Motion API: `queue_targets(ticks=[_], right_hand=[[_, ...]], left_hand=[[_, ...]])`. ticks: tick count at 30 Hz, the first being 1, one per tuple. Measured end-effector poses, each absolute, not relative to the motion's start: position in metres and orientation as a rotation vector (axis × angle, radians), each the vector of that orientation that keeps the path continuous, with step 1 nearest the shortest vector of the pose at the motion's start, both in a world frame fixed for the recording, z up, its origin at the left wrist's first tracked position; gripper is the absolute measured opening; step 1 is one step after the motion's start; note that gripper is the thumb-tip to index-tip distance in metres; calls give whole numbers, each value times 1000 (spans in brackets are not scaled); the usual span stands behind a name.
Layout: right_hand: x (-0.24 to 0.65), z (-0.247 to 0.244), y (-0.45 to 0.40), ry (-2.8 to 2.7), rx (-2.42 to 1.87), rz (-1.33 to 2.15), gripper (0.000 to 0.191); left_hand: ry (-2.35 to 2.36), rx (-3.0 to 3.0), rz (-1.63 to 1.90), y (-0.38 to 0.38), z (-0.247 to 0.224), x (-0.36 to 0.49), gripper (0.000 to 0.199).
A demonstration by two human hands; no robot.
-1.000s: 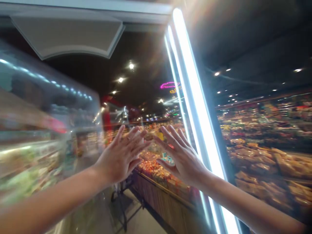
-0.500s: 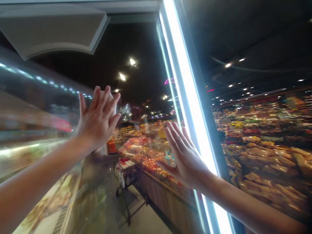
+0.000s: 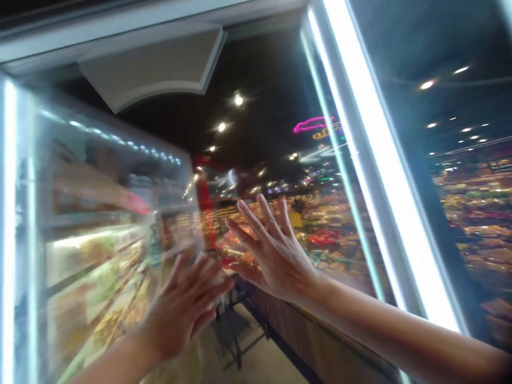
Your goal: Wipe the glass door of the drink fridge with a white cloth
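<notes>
My left hand (image 3: 180, 304) is low, left of the middle, blurred by motion, its back toward me and its fingers spread. Nothing shows in it. To its right and higher, my right hand (image 3: 276, 261) reaches out from the right with fingers stretched and apart, holding nothing visible. Both are in front of a large pane or opening framed by a bright light strip (image 3: 384, 165) on the right and another light strip (image 3: 10, 229) on the left. I cannot tell whether either hand touches a surface.
Beyond the hands, a shopping cart (image 3: 238, 341), partly hidden, stands beside a long wood-sided counter (image 3: 316, 341) with packed goods. A lit display case (image 3: 96, 250) runs along the left, blurred. Overhead hangs a white panel (image 3: 156, 66); a pink neon outline (image 3: 314, 124) glows farther back.
My left hand has dropped and moved right; the whitish patch behind its fingers no longer shows. My right hand's fingers have spread. The view has swung left, bringing in the left light strip.
</notes>
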State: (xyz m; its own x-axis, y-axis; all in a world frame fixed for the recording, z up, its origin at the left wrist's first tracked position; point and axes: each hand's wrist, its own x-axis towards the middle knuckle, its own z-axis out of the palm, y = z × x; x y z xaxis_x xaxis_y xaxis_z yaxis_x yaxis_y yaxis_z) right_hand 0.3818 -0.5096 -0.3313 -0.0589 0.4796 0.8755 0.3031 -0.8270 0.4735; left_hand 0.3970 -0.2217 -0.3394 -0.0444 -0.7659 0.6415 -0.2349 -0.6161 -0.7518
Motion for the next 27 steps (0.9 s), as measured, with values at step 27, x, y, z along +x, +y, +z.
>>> queue_targets(ticks=[27], right_hand=[[404,-324,-324,877,2000,1972,93]], left_hand=[[422,-2298,-2219,-42,-347,419,72]])
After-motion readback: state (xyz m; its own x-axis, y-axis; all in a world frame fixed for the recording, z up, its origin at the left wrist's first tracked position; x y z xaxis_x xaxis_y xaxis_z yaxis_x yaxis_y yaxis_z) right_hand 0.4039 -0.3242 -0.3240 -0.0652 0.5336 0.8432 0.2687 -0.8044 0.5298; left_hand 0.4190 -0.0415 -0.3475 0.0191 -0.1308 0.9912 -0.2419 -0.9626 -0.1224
